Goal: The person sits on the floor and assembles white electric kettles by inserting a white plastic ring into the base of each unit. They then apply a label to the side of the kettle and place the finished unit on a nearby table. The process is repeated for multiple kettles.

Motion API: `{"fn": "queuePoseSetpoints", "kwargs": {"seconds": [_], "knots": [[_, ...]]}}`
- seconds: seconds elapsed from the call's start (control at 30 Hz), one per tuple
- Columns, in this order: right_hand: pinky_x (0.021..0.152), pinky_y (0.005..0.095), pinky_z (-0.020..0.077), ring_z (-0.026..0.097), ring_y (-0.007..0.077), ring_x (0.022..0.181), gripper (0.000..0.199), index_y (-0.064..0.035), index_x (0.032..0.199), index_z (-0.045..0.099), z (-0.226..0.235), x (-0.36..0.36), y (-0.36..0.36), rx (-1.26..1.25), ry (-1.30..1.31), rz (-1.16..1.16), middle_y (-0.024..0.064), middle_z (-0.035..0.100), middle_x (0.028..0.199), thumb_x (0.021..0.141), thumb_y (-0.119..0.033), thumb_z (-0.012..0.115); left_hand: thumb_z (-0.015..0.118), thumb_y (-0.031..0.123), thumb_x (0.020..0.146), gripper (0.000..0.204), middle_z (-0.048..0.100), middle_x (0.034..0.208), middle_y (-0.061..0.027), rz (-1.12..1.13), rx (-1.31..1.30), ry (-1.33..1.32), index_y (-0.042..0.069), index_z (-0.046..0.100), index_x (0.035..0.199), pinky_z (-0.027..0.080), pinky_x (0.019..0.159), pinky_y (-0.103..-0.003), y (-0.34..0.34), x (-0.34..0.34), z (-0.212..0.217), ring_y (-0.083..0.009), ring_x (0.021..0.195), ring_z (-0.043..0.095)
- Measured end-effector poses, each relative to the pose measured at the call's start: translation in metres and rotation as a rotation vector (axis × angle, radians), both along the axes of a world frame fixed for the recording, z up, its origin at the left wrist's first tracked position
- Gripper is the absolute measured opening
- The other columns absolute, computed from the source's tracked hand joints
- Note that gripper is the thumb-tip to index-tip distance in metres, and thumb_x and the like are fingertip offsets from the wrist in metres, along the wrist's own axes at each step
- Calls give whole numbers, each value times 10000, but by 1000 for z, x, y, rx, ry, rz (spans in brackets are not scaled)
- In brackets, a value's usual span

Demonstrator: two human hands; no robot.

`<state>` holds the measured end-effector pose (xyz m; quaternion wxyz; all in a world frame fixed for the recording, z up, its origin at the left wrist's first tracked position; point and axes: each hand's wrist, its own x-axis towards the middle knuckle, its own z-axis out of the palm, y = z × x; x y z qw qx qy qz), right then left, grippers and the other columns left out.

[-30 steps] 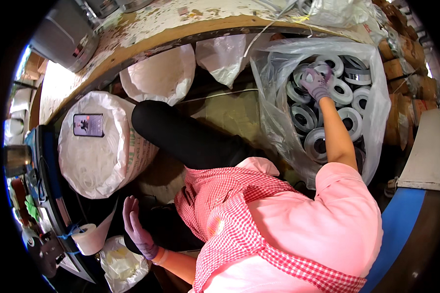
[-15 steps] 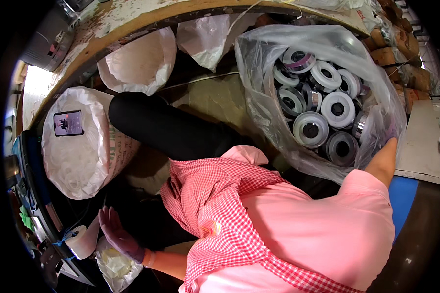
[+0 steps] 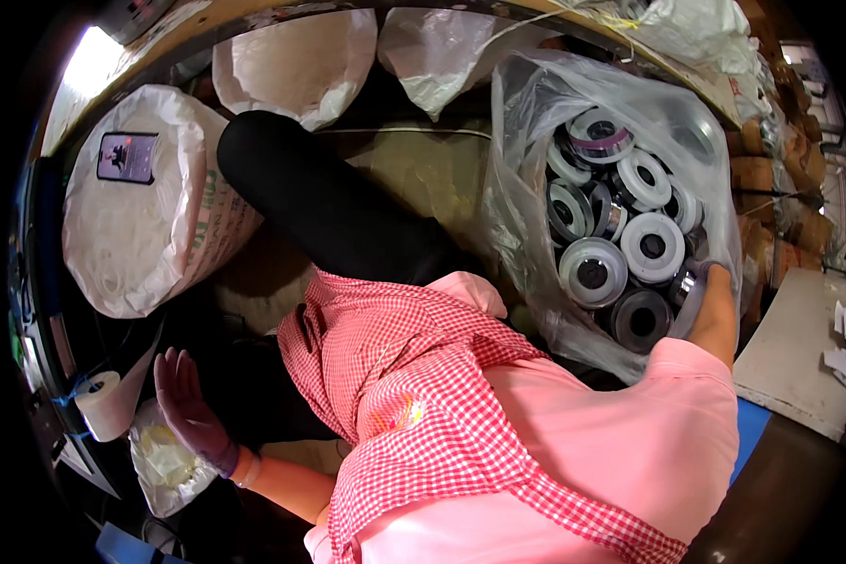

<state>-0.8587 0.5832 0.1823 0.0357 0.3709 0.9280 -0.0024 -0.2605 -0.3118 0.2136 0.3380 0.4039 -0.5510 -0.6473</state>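
Observation:
My left hand [image 3: 194, 410], in a thin purple glove, is held up at the lower left with its fingers stretched out and nothing in it. It is nearest to a white roll [image 3: 100, 406] and a small crumpled plastic bag [image 3: 165, 461]. On the right, my right hand [image 3: 694, 303] reaches inside the rim of a large clear plastic bag [image 3: 526, 216], beside a shiny ring-shaped part [image 3: 683, 286]. Its fingers are mostly hidden, so whether it grips that part does not show. Several grey and white round parts with dark centres [image 3: 652, 246] fill the bag.
A white woven sack [image 3: 193, 235] at the left holds translucent pieces, with a phone [image 3: 127, 157] lying on top. Two more white bags [image 3: 296, 66] hang under the worn bench edge [image 3: 183, 42]. A pale board [image 3: 799, 352] stands at the right. My knee [image 3: 282, 169] juts between sack and bag.
The view has shifted, so the sack and phone sit higher. My right hand has moved from the bag's outer rim farther in among the round parts. My left hand stays raised with fingers extended.

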Motion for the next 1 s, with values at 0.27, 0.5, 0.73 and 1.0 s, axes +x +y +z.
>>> {"fn": "queuePoseSetpoints", "kwargs": {"seconds": [0.27,0.5,0.73,1.0], "knots": [[1032,417,420,515,289,1206,824,-115,1357,471,18,-53,-173,-1,-55,373,101,540,1326,677,-402,839,267,383,1077,612,458,1498,-212,98,-131,-3,-43,351,1508,324,1183,-450,13,48,7,-343,1376,459],[947,388,483,605,248,1059,644,-85,1231,552,68,-42,-267,-207,-806,382,58,644,1165,688,-259,853,270,381,1073,612,439,1512,-224,215,-124,-15,-41,356,1507,330,1188,-456,19,68,18,-346,1389,448],[420,314,433,544,154,523,255,-81,975,635,6,-27,-434,-506,-607,661,31,586,741,782,-201,752,287,396,1059,636,434,1515,-231,250,-193,1,-51,351,1507,332,1187,-454,25,90,39,-347,1383,455],[1033,436,459,587,361,1217,673,14,1315,596,-41,-76,-537,-156,-878,1438,225,621,1317,894,-506,675,424,225,1054,448,534,1417,-178,919,-183,2,-20,461,1428,392,1127,-444,89,185,-16,-324,1292,528]]}}
